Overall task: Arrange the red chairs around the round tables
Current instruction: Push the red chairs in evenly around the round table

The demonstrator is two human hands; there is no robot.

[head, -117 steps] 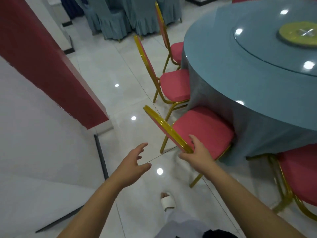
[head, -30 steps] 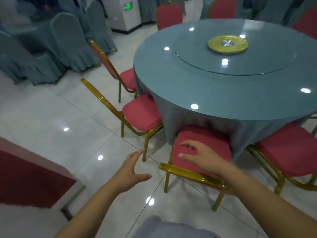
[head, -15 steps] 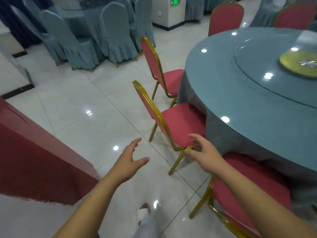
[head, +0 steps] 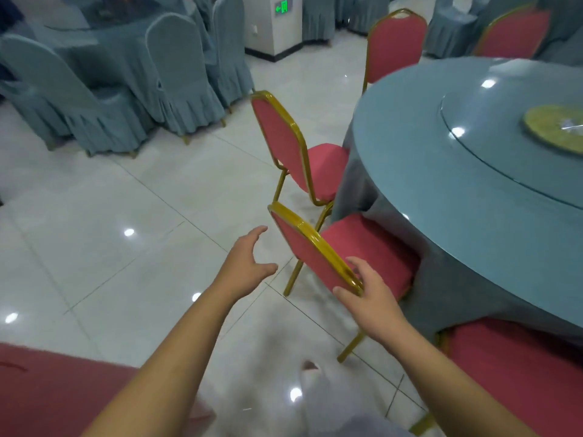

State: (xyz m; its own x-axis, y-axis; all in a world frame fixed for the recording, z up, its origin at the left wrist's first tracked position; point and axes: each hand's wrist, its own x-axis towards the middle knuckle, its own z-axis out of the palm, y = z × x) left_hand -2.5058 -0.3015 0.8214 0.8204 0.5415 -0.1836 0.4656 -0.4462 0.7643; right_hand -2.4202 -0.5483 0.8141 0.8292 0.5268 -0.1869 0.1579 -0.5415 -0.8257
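The right hand grips the backrest corner of a red padded gold-framed chair, whose seat is tucked under the round blue-clothed counter. The left hand hovers open beside the backrest.

Counting now: one round table up close and five red chairs around it. The nearest chair sits at its left edge, a second chair just beyond, a third chair at the far-left rim, a fourth chair behind it and a fifth chair at its near side. One glass turntable is on top, with one gold disc. Two hands are in shot, the left hand and the right hand. Well left of the table there are at least three blue-covered chairs; the rest are too crowded to count.
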